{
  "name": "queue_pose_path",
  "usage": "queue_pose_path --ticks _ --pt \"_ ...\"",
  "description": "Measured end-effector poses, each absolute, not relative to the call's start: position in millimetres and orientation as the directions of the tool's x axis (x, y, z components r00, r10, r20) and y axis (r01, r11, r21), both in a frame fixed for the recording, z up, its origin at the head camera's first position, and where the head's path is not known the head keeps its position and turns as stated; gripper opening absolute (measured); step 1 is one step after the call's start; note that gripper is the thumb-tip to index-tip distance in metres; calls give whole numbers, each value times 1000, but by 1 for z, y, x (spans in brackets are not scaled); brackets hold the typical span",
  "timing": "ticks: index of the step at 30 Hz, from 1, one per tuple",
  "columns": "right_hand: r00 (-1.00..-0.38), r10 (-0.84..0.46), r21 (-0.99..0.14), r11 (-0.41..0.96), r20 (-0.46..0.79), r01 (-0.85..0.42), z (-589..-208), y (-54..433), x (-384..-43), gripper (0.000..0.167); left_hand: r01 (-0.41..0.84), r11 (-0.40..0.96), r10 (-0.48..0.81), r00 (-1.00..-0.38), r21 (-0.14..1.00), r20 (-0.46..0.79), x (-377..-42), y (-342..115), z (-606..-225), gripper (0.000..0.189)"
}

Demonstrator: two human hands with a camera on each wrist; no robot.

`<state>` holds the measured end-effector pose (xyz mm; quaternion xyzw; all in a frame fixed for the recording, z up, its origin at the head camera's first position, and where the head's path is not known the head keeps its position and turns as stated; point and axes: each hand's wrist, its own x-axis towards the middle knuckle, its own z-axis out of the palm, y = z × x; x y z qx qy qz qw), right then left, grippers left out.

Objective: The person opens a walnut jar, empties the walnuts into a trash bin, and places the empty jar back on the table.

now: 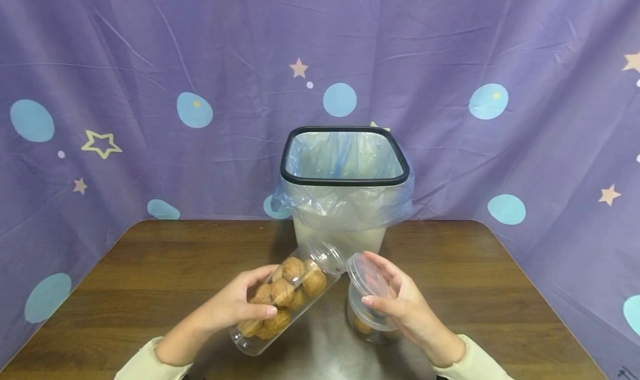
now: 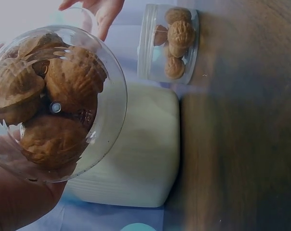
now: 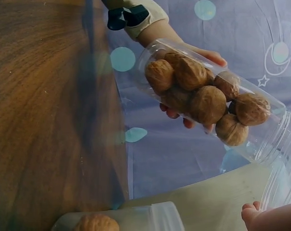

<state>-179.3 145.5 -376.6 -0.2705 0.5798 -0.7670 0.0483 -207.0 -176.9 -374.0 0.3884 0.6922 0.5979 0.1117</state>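
Observation:
Tilted above the table, a clear plastic jar [image 1: 300, 302] holds several walnuts [image 3: 208, 104], its mouth up and to the right. My left hand [image 1: 232, 302] grips it around the lower side. A clear round lid [image 1: 366, 274] sits between the thumb and fingers of my right hand [image 1: 412, 308], its edge right at the jar's mouth. Below that hand, a second, shorter jar [image 2: 169, 43] stands upright on the table with a translucent cap and several walnuts inside. The right hand and lid partly cover it in the head view.
A pale bin [image 1: 340, 238] with a black rim and a bluish bag liner stands at the back of the brown wooden table [image 1: 190, 263]. Behind it hangs a purple curtain [image 1: 240, 52] with stars and blue spots.

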Motion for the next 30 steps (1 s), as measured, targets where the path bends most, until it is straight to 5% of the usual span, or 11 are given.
queue_pose_path --ticks 17,30 --pt "-871 -460 -977 -190 174 -95 -388 133 -175 85 466 15 657 -671 885 342 -213 -181 -365 62" --pt "-812 -550 -970 -232 197 -78 -400 118 -171 78 500 33 648 -670 865 362 -215 -184 -359 62"
